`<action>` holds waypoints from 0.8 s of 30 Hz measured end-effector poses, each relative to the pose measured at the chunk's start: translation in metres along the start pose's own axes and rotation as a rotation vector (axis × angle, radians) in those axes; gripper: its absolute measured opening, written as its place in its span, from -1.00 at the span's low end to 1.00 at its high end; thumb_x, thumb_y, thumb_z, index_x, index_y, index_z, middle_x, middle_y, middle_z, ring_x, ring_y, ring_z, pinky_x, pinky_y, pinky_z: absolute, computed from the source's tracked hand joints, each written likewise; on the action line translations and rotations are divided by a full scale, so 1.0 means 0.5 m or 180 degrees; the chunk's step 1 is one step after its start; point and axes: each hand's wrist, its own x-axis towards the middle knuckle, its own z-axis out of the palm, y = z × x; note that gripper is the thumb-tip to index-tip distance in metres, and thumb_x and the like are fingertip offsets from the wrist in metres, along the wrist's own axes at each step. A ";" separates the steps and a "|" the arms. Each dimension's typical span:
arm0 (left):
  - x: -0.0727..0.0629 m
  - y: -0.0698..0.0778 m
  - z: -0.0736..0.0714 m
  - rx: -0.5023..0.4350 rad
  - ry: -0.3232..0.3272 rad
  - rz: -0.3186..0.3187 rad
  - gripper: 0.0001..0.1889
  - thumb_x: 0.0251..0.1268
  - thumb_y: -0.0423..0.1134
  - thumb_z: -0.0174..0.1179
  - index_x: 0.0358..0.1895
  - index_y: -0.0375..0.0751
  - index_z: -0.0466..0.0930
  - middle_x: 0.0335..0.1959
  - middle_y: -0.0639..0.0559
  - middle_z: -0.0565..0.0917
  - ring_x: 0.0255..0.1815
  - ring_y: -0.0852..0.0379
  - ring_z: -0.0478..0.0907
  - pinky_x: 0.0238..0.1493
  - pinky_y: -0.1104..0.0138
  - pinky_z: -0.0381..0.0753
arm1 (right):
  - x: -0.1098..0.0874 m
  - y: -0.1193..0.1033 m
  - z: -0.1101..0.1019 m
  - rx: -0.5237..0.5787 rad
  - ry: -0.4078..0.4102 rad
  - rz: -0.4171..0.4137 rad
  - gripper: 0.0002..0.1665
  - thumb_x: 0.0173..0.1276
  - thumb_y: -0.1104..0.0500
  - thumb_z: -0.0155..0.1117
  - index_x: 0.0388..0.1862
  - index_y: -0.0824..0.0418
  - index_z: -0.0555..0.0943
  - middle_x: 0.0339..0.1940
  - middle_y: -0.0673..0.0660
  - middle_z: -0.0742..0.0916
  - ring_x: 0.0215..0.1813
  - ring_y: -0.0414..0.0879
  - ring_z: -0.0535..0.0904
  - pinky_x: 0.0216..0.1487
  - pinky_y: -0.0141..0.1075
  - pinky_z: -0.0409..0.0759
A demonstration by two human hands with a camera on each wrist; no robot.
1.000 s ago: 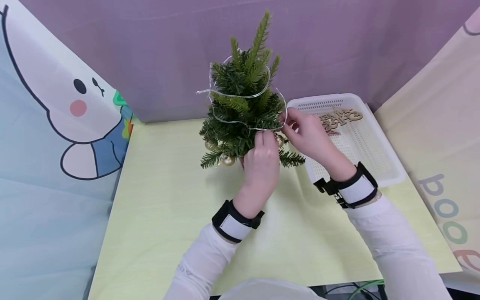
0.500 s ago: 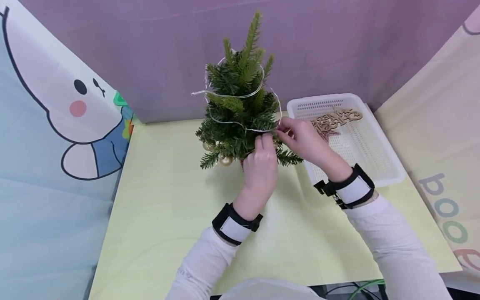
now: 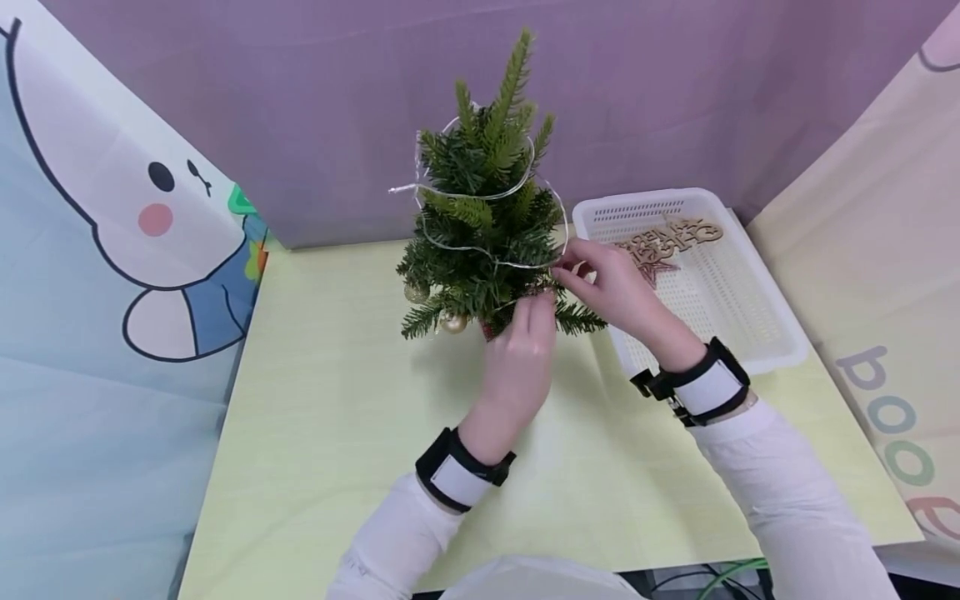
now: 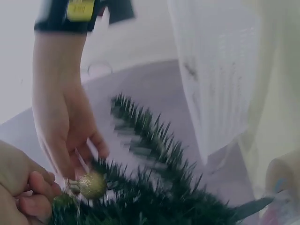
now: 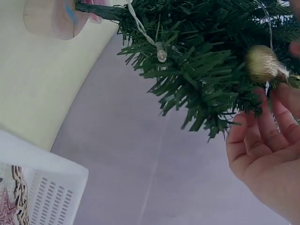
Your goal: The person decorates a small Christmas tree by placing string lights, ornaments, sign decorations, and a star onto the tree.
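A small artificial Christmas tree (image 3: 468, 275) stands on the table, looped with clear string lights (image 3: 480, 197). On the tree's right side, my right hand (image 3: 611, 279) pinches the light string with thumb and fingertips. A gold bauble (image 5: 261, 64) hangs close to those fingers in the right wrist view. My left hand (image 3: 519, 358) reaches into the lower front branches with bent fingers; I cannot tell what its fingertips hold. The left wrist view shows the left hand (image 4: 23, 187) beside a gold bauble (image 4: 93, 185). A pearly gold bauble (image 3: 453, 323) hangs at the lower left.
A white perforated basket (image 3: 750, 350) stands to the right of the tree, holding wooden letter ornaments (image 3: 678, 237) and a pinkish star (image 3: 654, 271). The tree's round wooden base (image 5: 54, 21) shows in the right wrist view. A purple curtain (image 3: 300, 125) hangs behind the table (image 3: 337, 467).
My left hand has come down from the light string to the lower branches. My right hand has shifted slightly down and left, bringing the string closer in. The tree has swayed a little.
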 end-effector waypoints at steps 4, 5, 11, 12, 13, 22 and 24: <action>-0.051 0.017 0.001 -0.0079 -0.0244 0.0507 -0.83 0.38 -0.42 -0.04 -0.17 -0.34 0.57 -0.32 -0.07 0.67 -0.59 0.24 0.58 -0.69 0.59 0.45 | -0.009 0.005 -0.008 0.0005 0.0082 -0.0061 -0.91 0.31 0.23 0.26 -0.25 0.24 0.61 -0.28 0.10 0.71 -0.30 -0.12 0.61 -0.25 -0.30 0.60; -0.066 0.021 0.006 -0.0125 -0.0343 0.0594 -0.82 0.36 -0.44 -0.04 -0.18 -0.34 0.58 -0.33 -0.06 0.67 -0.56 0.23 0.58 -0.64 0.59 0.49 | -0.012 0.006 -0.012 0.0015 0.0086 -0.0059 -0.89 0.31 0.23 0.26 -0.22 0.24 0.62 -0.25 0.09 0.72 -0.30 -0.13 0.62 -0.25 -0.33 0.59; -0.150 0.013 0.060 -0.0007 -0.1201 0.0660 -0.82 0.06 -0.49 0.21 -0.22 -0.28 0.59 -0.35 0.00 0.64 -0.41 0.18 0.57 -0.37 0.49 0.60 | -0.027 0.026 -0.037 -0.0073 0.0084 0.0029 -0.84 0.32 0.26 0.23 -0.14 0.23 0.65 -0.18 0.07 0.73 -0.28 -0.18 0.61 -0.24 -0.48 0.56; -0.161 0.006 0.072 0.0066 -0.1317 0.0609 -0.80 0.03 -0.47 0.25 -0.22 -0.27 0.58 -0.33 0.00 0.64 -0.36 0.16 0.58 -0.31 0.46 0.61 | -0.029 0.030 -0.042 -0.0095 0.0086 0.0058 -0.84 0.32 0.27 0.22 -0.14 0.23 0.65 -0.19 0.08 0.73 -0.28 -0.17 0.61 -0.25 -0.49 0.56; -0.172 -0.002 0.086 0.0158 -0.1395 0.0536 -0.79 0.03 -0.44 0.28 -0.22 -0.25 0.58 -0.30 0.00 0.64 -0.32 0.14 0.58 -0.27 0.42 0.62 | -0.032 0.036 -0.047 -0.0128 0.0093 0.0105 -0.84 0.32 0.27 0.22 -0.15 0.23 0.65 -0.21 0.09 0.73 -0.30 -0.16 0.61 -0.27 -0.50 0.55; -0.242 -0.082 0.164 -0.0191 -0.0939 -0.0785 -0.46 -0.04 -0.05 0.44 -0.12 -0.36 0.46 -0.27 -0.23 0.57 -0.22 -0.16 0.50 -0.23 0.07 0.54 | -0.057 0.106 -0.080 -0.0414 0.0040 0.0617 -0.86 0.32 0.27 0.20 -0.20 0.27 0.65 -0.29 0.16 0.73 -0.36 -0.05 0.61 -0.36 -0.47 0.51; -0.250 -0.094 0.165 -0.0280 -0.1034 -0.1116 -0.35 -0.08 0.00 0.46 -0.08 -0.40 0.38 -0.19 -0.27 0.48 -0.17 -0.18 0.45 -0.20 0.04 0.52 | -0.061 0.125 -0.085 -0.0515 -0.0021 0.0696 -0.86 0.32 0.27 0.19 -0.21 0.28 0.65 -0.30 0.17 0.73 -0.34 -0.03 0.60 -0.35 -0.39 0.50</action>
